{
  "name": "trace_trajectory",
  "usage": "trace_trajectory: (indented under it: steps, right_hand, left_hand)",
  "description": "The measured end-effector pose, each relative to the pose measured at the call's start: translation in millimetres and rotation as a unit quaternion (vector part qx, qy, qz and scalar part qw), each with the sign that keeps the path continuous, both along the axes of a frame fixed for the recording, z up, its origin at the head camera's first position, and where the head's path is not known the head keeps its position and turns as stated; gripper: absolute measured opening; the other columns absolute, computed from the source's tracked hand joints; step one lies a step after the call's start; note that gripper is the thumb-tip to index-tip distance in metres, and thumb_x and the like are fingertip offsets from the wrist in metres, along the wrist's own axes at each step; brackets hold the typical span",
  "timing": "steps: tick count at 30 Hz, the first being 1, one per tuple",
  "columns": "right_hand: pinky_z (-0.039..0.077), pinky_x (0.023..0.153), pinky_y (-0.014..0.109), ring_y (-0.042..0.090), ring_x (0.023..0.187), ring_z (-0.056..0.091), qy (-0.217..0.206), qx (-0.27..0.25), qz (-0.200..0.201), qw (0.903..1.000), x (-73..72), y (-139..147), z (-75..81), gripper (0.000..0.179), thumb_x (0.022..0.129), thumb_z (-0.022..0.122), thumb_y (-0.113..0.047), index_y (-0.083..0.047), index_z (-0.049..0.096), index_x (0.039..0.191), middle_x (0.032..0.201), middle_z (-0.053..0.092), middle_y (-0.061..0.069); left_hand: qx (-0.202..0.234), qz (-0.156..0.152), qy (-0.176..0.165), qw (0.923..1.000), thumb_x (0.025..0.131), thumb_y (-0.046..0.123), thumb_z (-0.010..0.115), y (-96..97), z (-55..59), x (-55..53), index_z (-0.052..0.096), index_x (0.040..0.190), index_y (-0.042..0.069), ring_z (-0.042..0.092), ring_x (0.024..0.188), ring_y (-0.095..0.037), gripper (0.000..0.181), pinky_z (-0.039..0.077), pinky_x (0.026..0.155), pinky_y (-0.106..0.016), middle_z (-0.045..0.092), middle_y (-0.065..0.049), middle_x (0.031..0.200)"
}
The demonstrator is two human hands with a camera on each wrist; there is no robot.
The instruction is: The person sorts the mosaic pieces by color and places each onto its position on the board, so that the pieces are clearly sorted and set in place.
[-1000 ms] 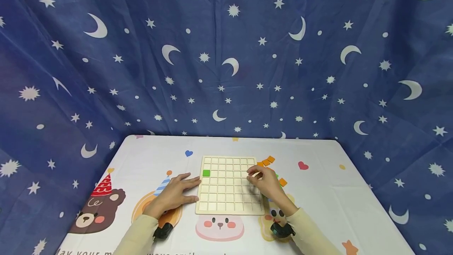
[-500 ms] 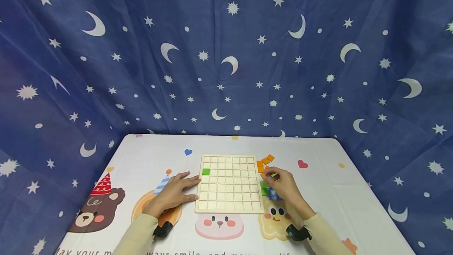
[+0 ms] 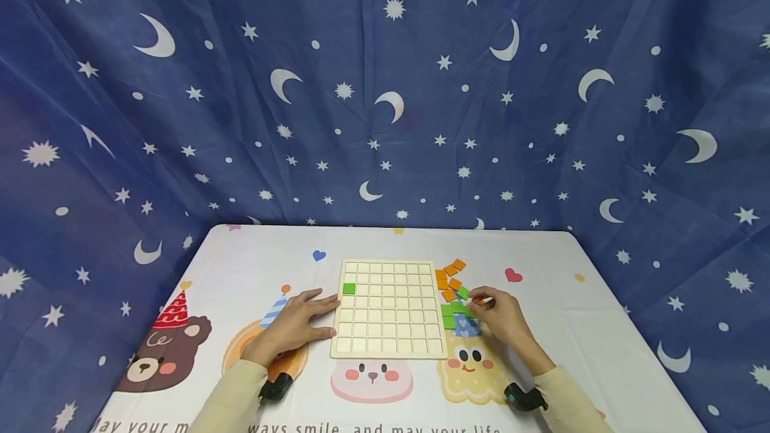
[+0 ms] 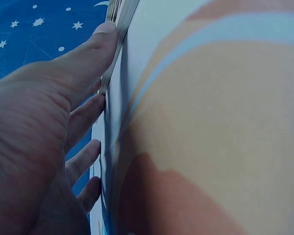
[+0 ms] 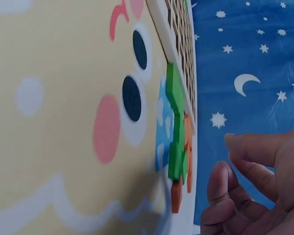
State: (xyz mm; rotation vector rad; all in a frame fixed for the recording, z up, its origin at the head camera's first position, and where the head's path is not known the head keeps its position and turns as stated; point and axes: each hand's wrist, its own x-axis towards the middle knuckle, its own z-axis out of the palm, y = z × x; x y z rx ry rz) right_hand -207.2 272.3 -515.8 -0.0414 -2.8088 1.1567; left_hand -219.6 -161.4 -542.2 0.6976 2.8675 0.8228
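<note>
A square wooden grid board (image 3: 390,311) lies on the table with one green square tile (image 3: 349,289) in a cell near its left edge. My left hand (image 3: 293,328) rests spread on the cloth, its thumb and fingertips at the board's left edge; the left wrist view shows the thumb (image 4: 95,46) against that edge. To the right of the board, my right hand (image 3: 498,313) is raised over a cluster of loose tiles. Its fingers are loosely bent, and the right wrist view shows a gap between thumb and fingers with no tile in it. Green tiles (image 5: 175,156) lie below the fingertips.
Several orange tiles (image 3: 449,270) lie beside the board's upper right edge, with more green tiles (image 3: 448,317) nearer me. A white cloth (image 3: 601,353) with cartoon prints covers the table. A blue curtain (image 3: 385,85) with moons and stars hangs behind.
My right hand has moved from above the board's right side rightward to the loose tiles, uncovering green and orange ones. The left hand stays at the board's edge.
</note>
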Motion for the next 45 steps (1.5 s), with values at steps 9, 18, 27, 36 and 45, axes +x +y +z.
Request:
trace_trajectory:
  steps: [9, 18, 27, 36, 45]
  right_hand:
    - [0.049, 0.063, 0.021, 0.011, 0.072, 0.061, -0.017, 0.003, -0.005, 0.9998, -2.3, 10.8, -6.9, 0.018, 0.083, 0.077, -0.010, -0.009, 0.074, 0.101, 0.089, 0.071, 0.004]
    - [0.044, 0.061, 0.022, 0.014, 0.073, 0.054, -0.048, 0.015, -0.005, 0.9987, -3.4, 13.2, -15.0, 0.021, 0.083, 0.077, -0.011, -0.009, 0.075, 0.104, 0.084, 0.069, 0.002]
    - [0.042, 0.067, 0.024, 0.016, 0.077, 0.052, -0.061, 0.016, -0.001, 0.9980, -7.6, 14.5, -18.6, 0.024, 0.082, 0.077, -0.009, -0.008, 0.076, 0.106, 0.082, 0.066, 0.001]
    - [0.039, 0.066, 0.026, 0.016, 0.077, 0.050, -0.066, 0.025, -0.006, 0.9975, -6.2, 12.6, -20.2, 0.024, 0.081, 0.078, -0.007, -0.007, 0.076, 0.105, 0.080, 0.062, 0.001]
    - [0.041, 0.065, 0.024, 0.015, 0.074, 0.052, -0.048, 0.010, -0.012, 0.9987, -4.5, 14.3, -20.9, 0.017, 0.080, 0.078, -0.007, -0.010, 0.074, 0.096, 0.080, 0.064, 0.001]
  left_hand:
    - [-0.001, 0.004, -0.011, 0.9999, 0.081, 0.045, 0.077, -0.7, -0.8, -0.3, 0.056, 0.141, 0.024, 0.032, 0.146, -0.033, 0.066, 0.030, 0.112, -0.062, 0.050, 0.009, 0.149]
    - [0.000, 0.000, -0.012, 0.9999, 0.082, 0.046, 0.076, -0.6, -1.8, 0.1, 0.056, 0.141, 0.025, 0.031, 0.147, -0.033, 0.066, 0.029, 0.113, -0.062, 0.050, 0.010, 0.149]
    - [0.002, -0.002, -0.005, 1.0000, 0.083, 0.045, 0.075, 0.3, 0.5, -1.1, 0.057, 0.141, 0.023, 0.032, 0.146, -0.034, 0.064, 0.028, 0.113, -0.063, 0.050, 0.007, 0.149]
    - [0.003, 0.001, -0.009, 1.0000, 0.083, 0.046, 0.075, 0.7, 1.3, -0.1, 0.057, 0.140, 0.024, 0.032, 0.146, -0.033, 0.064, 0.029, 0.113, -0.062, 0.050, 0.009, 0.149]
    - [0.003, 0.001, -0.007, 1.0000, 0.082, 0.046, 0.075, -0.5, -0.5, -0.4, 0.056, 0.141, 0.024, 0.032, 0.146, -0.033, 0.065, 0.028, 0.113, -0.062, 0.050, 0.008, 0.149]
